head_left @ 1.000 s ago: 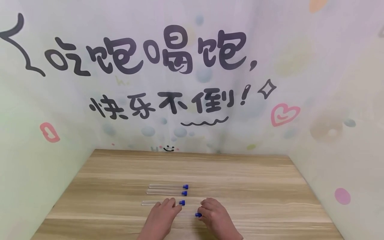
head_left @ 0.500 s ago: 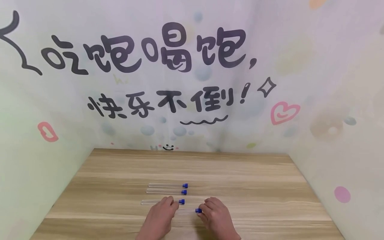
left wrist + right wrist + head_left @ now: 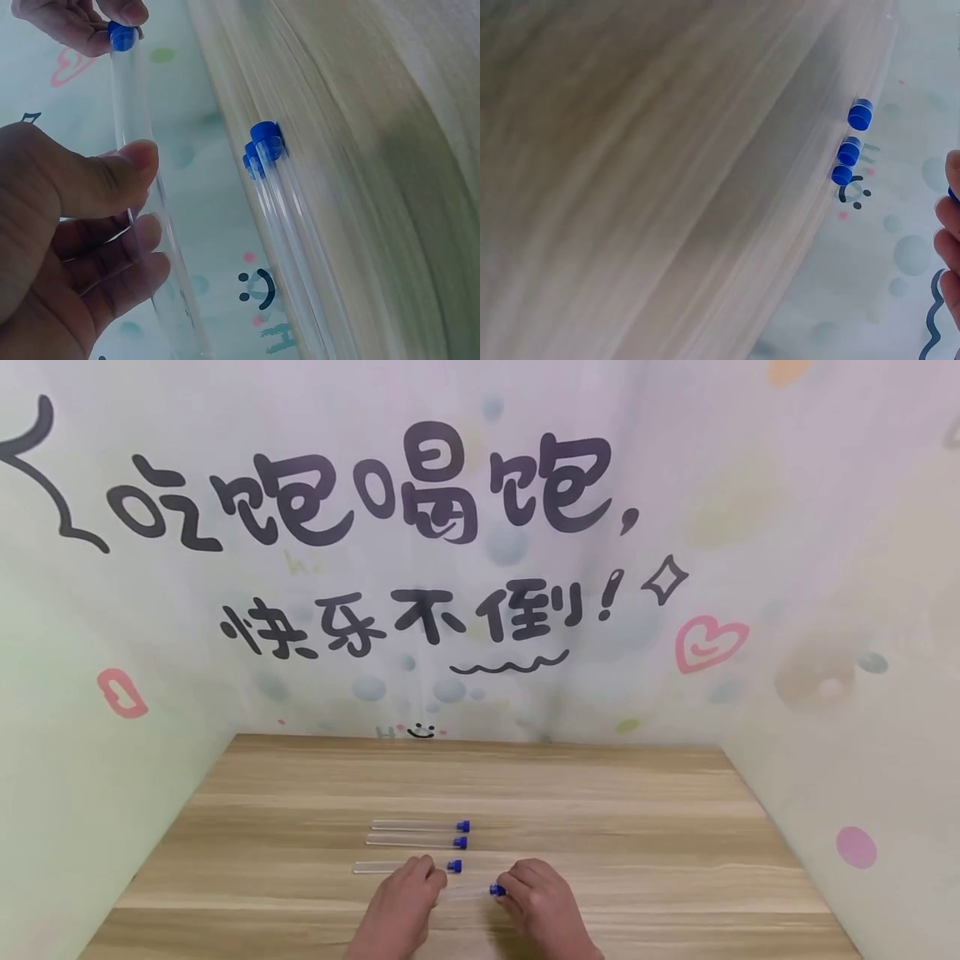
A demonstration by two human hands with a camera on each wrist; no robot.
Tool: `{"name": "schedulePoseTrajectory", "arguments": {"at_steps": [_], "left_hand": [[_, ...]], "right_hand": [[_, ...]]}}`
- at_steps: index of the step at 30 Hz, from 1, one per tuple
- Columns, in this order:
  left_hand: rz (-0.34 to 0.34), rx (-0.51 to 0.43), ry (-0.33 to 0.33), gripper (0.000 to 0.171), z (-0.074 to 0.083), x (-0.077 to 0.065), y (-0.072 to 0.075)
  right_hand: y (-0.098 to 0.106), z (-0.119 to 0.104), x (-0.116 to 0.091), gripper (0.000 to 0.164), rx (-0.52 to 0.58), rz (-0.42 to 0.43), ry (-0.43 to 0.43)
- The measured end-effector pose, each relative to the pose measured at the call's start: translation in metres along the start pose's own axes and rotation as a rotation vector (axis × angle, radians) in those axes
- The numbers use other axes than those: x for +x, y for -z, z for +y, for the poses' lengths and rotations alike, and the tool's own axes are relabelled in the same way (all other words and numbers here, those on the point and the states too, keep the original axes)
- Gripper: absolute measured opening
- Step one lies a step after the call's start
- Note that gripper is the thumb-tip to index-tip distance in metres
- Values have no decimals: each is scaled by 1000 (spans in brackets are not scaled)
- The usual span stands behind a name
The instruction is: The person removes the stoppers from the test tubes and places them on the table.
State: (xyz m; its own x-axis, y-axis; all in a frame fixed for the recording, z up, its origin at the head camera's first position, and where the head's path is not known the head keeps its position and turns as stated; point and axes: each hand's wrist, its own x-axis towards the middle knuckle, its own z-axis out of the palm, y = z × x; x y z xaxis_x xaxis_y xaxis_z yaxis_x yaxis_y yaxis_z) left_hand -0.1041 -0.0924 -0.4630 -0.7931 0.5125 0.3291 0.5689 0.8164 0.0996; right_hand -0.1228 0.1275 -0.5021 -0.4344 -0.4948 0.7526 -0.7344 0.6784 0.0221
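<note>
Between my hands is a clear test tube [image 3: 131, 90] with a blue cap [image 3: 122, 36] at its mouth. My left hand [image 3: 402, 897] holds the tube's body, thumb on one side and fingers on the other, as the left wrist view shows. At the capped end, my right hand [image 3: 542, 902] pinches the blue cap between thumb and fingers. Only the fingertips of the right hand [image 3: 949, 244] enter the right wrist view. Beyond the hands lie three more capped tubes: a far one [image 3: 416, 825], a middle one [image 3: 408, 840] and a nearer one [image 3: 375, 867], partly behind the left hand.
The tubes lie on a wood-grain table [image 3: 637, 810], their blue caps pointing right. A pale printed wall [image 3: 600, 693] with dark lettering rises at the table's back edge, and further pale walls flank both sides.
The capped end of the held tube has risen slightly, and the right fingers have shifted so more of the cap shows. The left hand and the three lying tubes keep their places.
</note>
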Motion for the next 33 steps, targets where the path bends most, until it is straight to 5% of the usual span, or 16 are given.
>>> {"name": "schedulePoseTrajectory", "arguments": {"at_steps": [11,23,33], "left_hand": [[-17,-5,18,27,0,1,-1],[34,-23,24,19,0,3,-1],[1,-68,25,21,-4,-2,2]], "right_hand": [[5,3,0,24,44,-39,10],[6,1,1,26,-15,-3,-86],[9,-1,-2,28,17,-57,-186]]}}
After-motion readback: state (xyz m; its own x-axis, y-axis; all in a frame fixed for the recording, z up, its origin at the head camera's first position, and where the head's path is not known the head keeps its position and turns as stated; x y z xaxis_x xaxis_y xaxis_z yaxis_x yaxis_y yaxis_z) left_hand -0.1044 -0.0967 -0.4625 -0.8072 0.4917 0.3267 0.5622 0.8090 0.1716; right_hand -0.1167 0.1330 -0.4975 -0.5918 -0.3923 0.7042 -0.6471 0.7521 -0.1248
